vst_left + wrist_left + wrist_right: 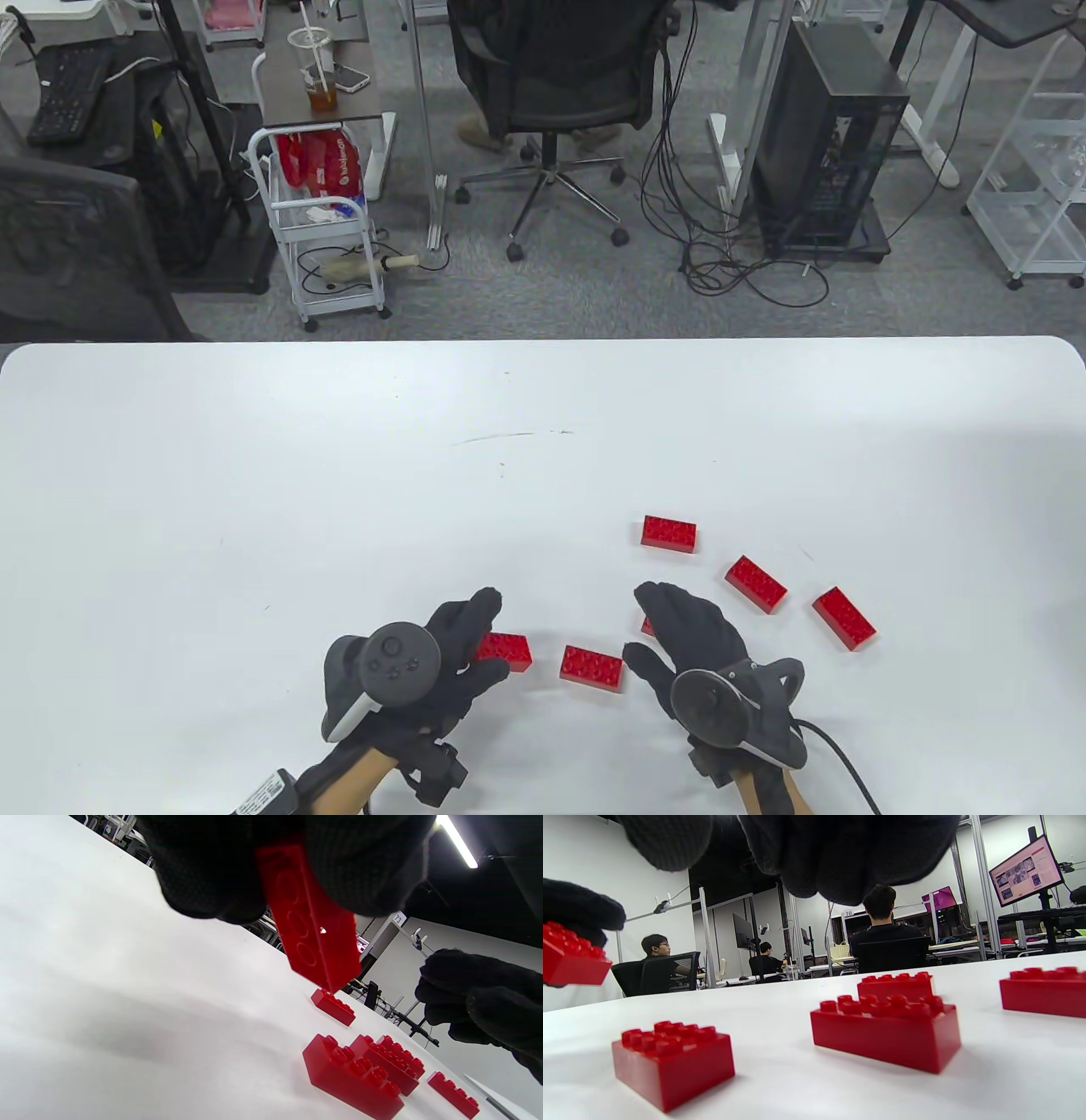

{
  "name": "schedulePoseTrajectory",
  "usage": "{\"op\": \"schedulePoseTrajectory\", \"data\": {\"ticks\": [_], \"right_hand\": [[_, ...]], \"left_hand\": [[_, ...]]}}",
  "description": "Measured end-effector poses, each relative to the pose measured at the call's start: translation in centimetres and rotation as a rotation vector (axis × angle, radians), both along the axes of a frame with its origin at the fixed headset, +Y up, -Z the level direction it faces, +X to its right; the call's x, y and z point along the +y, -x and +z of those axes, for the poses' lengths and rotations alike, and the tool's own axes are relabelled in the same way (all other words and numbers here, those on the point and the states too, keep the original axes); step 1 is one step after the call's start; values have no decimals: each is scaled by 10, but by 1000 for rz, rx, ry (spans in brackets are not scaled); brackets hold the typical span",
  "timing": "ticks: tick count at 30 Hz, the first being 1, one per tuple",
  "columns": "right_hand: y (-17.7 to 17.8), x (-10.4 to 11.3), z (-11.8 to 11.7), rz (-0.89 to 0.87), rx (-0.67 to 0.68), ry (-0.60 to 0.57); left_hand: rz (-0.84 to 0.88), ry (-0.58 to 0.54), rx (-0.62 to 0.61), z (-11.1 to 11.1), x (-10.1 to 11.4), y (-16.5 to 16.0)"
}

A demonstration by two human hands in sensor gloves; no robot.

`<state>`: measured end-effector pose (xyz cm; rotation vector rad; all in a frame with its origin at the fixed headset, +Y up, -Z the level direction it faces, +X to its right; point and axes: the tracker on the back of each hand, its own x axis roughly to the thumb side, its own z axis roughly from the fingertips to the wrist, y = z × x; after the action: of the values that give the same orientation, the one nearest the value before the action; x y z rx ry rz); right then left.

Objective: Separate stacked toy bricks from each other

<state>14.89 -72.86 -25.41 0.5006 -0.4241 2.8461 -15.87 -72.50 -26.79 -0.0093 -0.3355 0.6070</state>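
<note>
Left hand (441,658): one red rectangular plastic toy brick (312,921) is gripped above the table; right hand (691,632) looks unclenched, nothing held. Could easily get dropped onto neighbouring bricks if that grip slackens.

Table (339,475): plain white, a few faint dark scuffs toward its far middle. Six bricks on or over it, all one solid glossy red: the held brick (506,649) at the left hand (441,658), one loose brick (591,667) just right of it, others (669,534) farther right. Both gloves knit black; right hand (691,632) likewise. Trackers (390,666) dark grey with white undersides. Floor beyond the table: speckled grey carpet.
</note>
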Motion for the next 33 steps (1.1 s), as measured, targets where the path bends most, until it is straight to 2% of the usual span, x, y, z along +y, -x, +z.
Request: {"op": "schedulePoseTrajectory", "data": {"ticks": [6,13,21,27,30,33], "right_hand": [[-5,-3,-8,-27,-14,13],[-7,-2,-9,-50,-26,11],[-8,-2,-11,-57,-31,20],[-10,-4,-15,-66,-37,37],[-10,-4,-17,-62,-34,45],[-10,-4,-17,-62,-34,44]], "left_hand": [[-81,12,18,-16,1,-13],[-161,134,8,-51,-6,-33],[-119,184,-7,-91,-18,-45],[-102,188,43,-109,-28,-50],[-148,152,78,-115,-30,-59],[-173,166,67,-120,-33,-67]]}}
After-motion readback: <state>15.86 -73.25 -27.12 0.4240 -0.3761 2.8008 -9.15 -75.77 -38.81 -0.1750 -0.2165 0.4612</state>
